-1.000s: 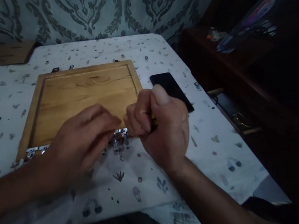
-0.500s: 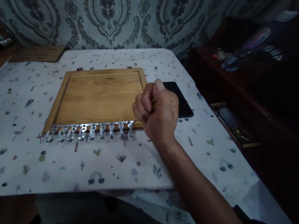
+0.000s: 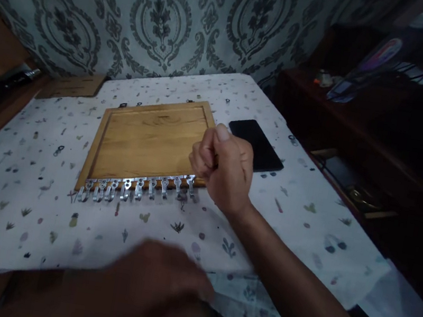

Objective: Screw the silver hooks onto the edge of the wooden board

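My right hand [image 3: 226, 169] is closed in a fist, thumb on top, over the right end of a metal strip of hooks [image 3: 139, 189]. What it grips, if anything, is hidden by the fingers. The hook strip lies along the near edge of a framed wooden board [image 3: 153, 141], its several silver hooks pointing toward me. My left hand [image 3: 158, 289] is low at the near table edge, smeared by motion. Its fingers cannot be made out, and it appears apart from the board.
A black flat tablet-like thing [image 3: 255, 147] lies right of the board. The patterned cloth [image 3: 109, 244] covers the table. Cardboard [image 3: 72, 86] lies at the back left. On the right stand a dark cabinet [image 3: 344, 131] with an open drawer [image 3: 351, 186] and a plastic bottle [image 3: 371, 63].
My left hand has come into view at the bottom. The camera view has shifted, so the table sits further right. My right hand stays closed by the hook strip's end; a yellow sliver in it no longer shows.
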`<action>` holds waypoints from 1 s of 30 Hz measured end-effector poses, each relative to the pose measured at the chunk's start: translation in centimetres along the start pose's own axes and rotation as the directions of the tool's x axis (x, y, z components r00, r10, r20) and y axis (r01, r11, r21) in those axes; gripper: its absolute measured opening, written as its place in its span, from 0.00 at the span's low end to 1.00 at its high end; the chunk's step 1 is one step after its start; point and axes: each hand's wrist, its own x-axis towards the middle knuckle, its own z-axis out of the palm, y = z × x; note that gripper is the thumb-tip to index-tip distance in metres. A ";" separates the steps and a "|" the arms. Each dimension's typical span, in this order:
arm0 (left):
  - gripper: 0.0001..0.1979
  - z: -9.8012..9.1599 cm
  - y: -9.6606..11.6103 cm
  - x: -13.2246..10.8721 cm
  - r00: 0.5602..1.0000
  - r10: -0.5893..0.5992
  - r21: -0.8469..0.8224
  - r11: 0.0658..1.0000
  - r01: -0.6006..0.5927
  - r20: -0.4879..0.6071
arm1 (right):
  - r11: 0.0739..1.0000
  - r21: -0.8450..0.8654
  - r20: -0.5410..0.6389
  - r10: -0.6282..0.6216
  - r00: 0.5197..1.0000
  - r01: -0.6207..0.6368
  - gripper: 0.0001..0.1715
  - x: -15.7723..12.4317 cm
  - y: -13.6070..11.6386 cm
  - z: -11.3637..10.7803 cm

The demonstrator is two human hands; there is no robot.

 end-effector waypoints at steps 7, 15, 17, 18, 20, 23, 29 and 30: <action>0.26 -0.8 -5.6 7.5 0.998 -0.017 -0.137 0.991 0.007 -0.068 | 1.000 0.007 -0.002 0.021 1.000 -0.021 0.34 0.3 -0.3 -0.2; 0.16 1.3 -5.2 9.1 0.999 -0.045 -0.163 0.986 0.044 -0.001 | 0.999 0.000 -0.007 0.042 0.999 -0.042 0.34 0.4 -0.4 -0.5; 0.15 1.5 -5.4 9.1 0.999 -0.048 -0.184 0.982 0.046 -0.005 | 0.999 0.002 0.002 0.038 0.999 -0.038 0.35 0.4 -0.4 -0.6; 0.15 1.5 -5.5 9.1 0.999 -0.050 -0.193 0.980 0.048 -0.006 | 0.999 -0.001 0.006 0.040 0.999 -0.040 0.35 0.4 -0.4 -0.6; 0.14 1.6 -5.6 9.1 0.999 -0.054 -0.208 0.977 0.052 -0.004 | 0.999 -0.017 0.014 0.046 0.999 -0.046 0.35 0.4 -0.4 -0.7; 0.12 1.5 -5.4 9.3 0.998 -0.057 -0.234 0.971 0.055 -0.001 | 0.998 -0.048 0.011 0.050 0.999 -0.050 0.35 0.4 -0.5 -0.7; 0.11 1.3 -5.0 9.4 0.995 -0.097 -0.250 0.963 0.102 0.033 | 0.996 -0.050 -0.012 0.074 0.997 -0.075 0.36 0.5 -0.8 -0.7; 0.11 1.3 -5.0 9.4 0.994 -0.107 -0.246 0.963 0.113 0.035 | 0.996 -0.049 -0.015 0.080 0.997 -0.080 0.36 0.5 -0.8 -0.7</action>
